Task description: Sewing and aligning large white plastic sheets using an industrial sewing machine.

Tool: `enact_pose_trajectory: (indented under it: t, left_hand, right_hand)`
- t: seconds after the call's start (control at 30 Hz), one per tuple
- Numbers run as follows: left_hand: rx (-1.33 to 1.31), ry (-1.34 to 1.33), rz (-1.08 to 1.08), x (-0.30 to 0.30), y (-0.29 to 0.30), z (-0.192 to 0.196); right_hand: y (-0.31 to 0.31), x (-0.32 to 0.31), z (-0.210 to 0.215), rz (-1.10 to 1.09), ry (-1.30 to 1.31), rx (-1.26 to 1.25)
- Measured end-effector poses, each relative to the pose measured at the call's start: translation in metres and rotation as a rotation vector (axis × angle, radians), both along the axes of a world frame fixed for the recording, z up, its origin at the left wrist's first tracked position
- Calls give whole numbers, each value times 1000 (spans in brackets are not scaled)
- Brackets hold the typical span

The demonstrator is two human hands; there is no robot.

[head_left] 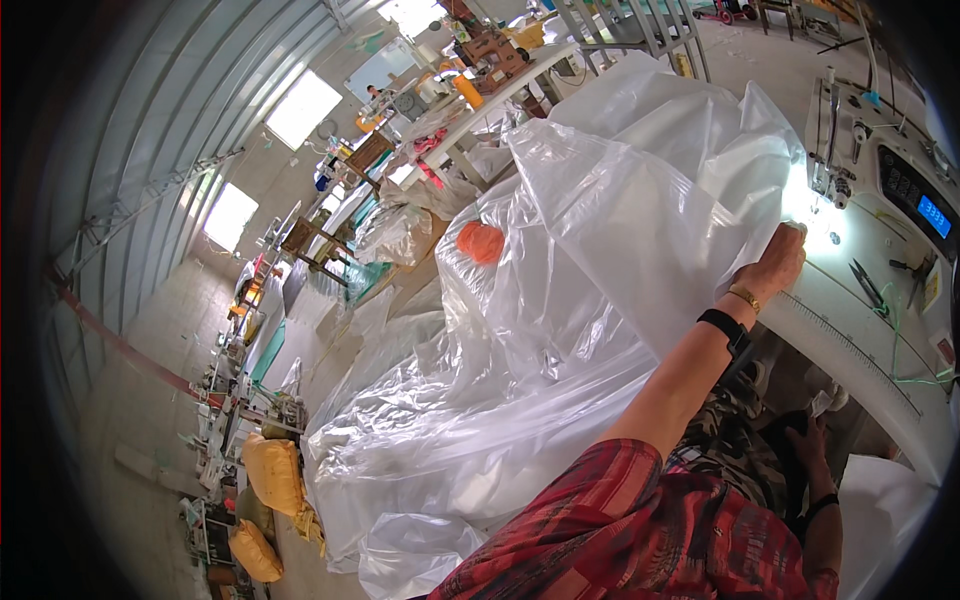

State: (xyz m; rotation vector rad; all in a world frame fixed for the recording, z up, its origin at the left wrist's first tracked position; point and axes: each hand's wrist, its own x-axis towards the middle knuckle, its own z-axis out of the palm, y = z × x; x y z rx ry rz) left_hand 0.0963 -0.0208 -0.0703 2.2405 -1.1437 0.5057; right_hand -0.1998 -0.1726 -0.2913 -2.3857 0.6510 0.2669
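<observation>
My left hand (775,262) reaches out to the sewing machine (843,150), its fingers closed on the edge of a large clear plastic sheet (640,215) just beside the lit needle area. The sheet spreads from there across the middle of the view in big crumpled folds. Low by my lap is my right hand (808,445), in shade, with its fingers bent. A small whitish piece (820,403) shows at its fingertips; what it is I cannot make out.
Thread snips (870,288) lie on the machine bed, past a ruler scale (850,340) along its edge. Green thread (893,340) hangs nearby. An orange bundle (481,243) sits on the plastic. Yellow sacks (272,475) stand at the left; a white worktable (500,95) is farther back.
</observation>
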Motion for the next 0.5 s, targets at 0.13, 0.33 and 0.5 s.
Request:
enact_pose_trajectory:
  t: [0.13, 0.33, 0.5]
  left_hand:
    - [-44, -40, -7, -5, 3, 10]
    - [14, -40, 10, -4, 3, 8]
    - [-38, -115, -8, -1, 1, 5]
  right_hand:
    - [-1, 0, -3, 7, -17, 2]
    - [-2, -1, -7, -16, 10, 0]
    - [-2, -1, -8, -23, -24, 2]
